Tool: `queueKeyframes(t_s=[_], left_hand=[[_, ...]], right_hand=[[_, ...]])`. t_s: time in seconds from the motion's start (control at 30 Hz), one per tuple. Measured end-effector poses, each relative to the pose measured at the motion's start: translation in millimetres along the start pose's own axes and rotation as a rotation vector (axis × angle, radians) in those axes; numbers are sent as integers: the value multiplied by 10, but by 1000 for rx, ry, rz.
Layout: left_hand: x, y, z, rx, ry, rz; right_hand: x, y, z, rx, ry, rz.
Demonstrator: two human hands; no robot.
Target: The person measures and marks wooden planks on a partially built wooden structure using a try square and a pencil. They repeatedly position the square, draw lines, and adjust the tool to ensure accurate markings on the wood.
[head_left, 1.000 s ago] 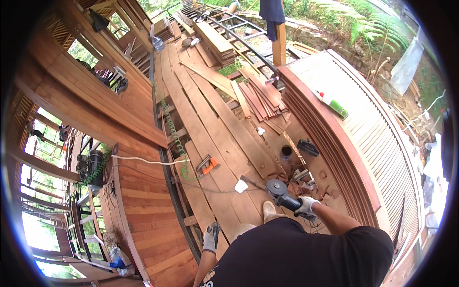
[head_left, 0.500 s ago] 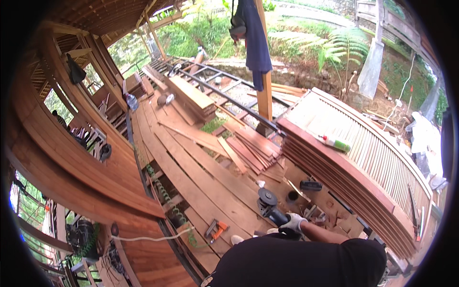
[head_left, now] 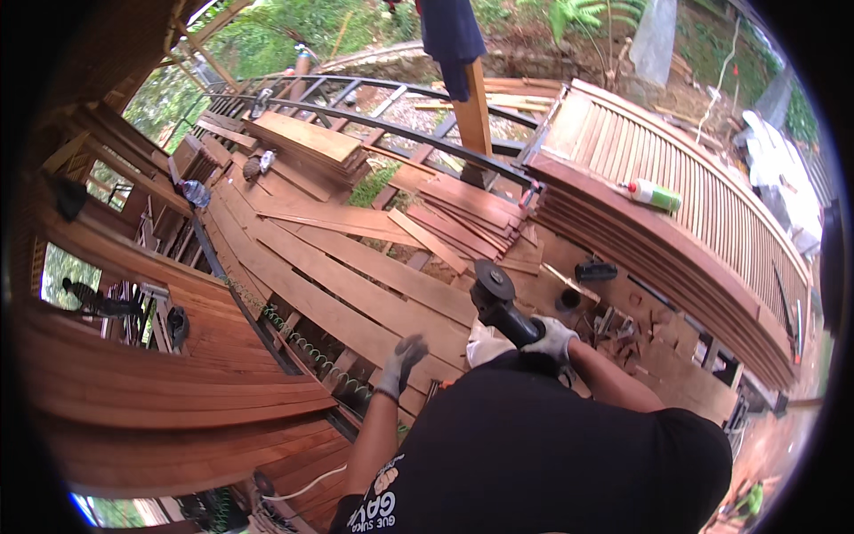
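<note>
My right hand [head_left: 553,339], in a pale work glove, grips the body of a black angle grinder [head_left: 509,316]. The grinder's disc [head_left: 494,280] points up and away from me, above the plank floor. Off to the left is my left hand [head_left: 405,363], gloved in grey; its fingers are stretched out and nothing is in them. It hovers over the long wooden floor planks [head_left: 342,311], and I cannot tell whether it touches them.
Slatted wooden panels [head_left: 703,173] are stacked at right, with a green-and-white bottle [head_left: 652,194] on top. Reddish boards [head_left: 471,209] lie in the middle; offcuts [head_left: 623,334] litter the near right. A post [head_left: 474,116] stands ahead. Coiled green hose [head_left: 311,347] runs at left.
My left hand has come into view at left. The grinder, still in my right hand, is raised slightly. The view has tilted down, and the orange-and-black clamp on the planks is mostly hidden.
</note>
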State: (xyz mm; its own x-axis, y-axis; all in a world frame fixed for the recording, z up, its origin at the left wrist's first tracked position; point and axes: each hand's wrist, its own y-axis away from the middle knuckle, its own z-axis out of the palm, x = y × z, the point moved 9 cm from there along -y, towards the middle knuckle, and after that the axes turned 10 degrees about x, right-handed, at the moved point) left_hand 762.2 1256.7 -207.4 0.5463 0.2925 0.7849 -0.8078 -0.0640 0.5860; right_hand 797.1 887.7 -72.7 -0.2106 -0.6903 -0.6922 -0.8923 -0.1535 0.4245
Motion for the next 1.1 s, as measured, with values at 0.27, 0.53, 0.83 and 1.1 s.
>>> queueKeyframes(t_s=[0.27, 0.53, 0.83, 1.1], left_hand=[[1392, -269, 1780, -684, -521, -71], [2207, -843, 2097, -732, -242, -21], [2727, -1483, 2377, -1012, -462, 107], [2853, -1496, 2601, -1336, -599, 35]], right_hand=[[-844, -1086, -30, 9, -131, -72], [-1597, -1694, -161, 105, -404, -150], [-2001, -1938, -449, 600, -186, -7], [-2003, -1743, -280, 1409, -689, 104]])
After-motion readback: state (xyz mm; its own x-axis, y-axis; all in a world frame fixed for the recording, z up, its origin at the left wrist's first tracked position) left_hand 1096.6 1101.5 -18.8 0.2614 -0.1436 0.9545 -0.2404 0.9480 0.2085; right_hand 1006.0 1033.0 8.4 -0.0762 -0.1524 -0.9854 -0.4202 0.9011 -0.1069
